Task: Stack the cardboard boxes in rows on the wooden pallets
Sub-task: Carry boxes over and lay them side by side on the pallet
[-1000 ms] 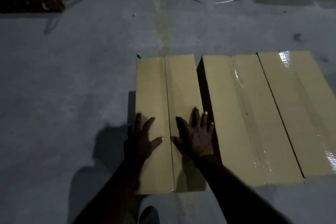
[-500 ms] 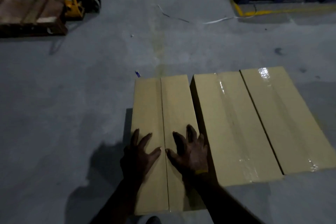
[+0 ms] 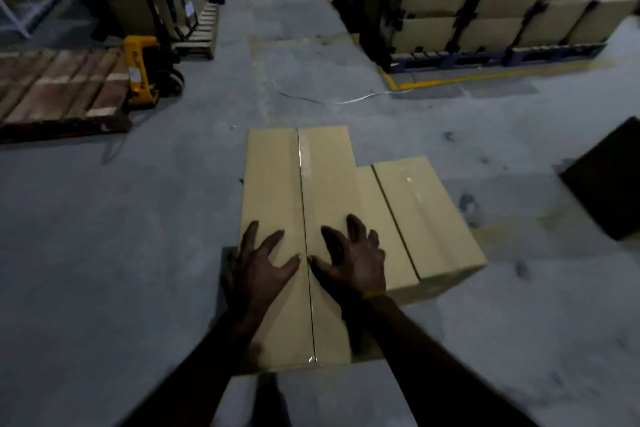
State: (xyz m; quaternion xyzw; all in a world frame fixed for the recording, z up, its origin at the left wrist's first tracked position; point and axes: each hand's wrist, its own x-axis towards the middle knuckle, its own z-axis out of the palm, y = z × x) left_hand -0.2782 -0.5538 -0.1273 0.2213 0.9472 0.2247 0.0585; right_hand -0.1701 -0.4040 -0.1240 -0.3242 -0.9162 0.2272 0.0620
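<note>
Both hands have come up with the box since a second ago, and the view now reaches down the aisle. Left hand (image 3: 259, 265) and right hand (image 3: 353, 262) lie spread on top of the long cardboard box (image 3: 298, 243), fingers splayed and slightly bent; the left's outer fingers wrap over the box's left edge, the right's tips press its top, one either side of the taped centre seam. That box now seems raised at its near end, overlapping a second box (image 3: 422, 218) lying on the grey concrete floor just to its right.

Little of the job looks done here, I'd say: both boxes are off any pallet. An empty wooden pallet (image 3: 59, 90), slatted and worn, sits well apart at the left beside a yellow pallet jack (image 3: 140, 71). Finished stacks (image 3: 491, 0) stand at the far right. The cardboard is smooth, tan and sharp-edged, with glossy tape.
</note>
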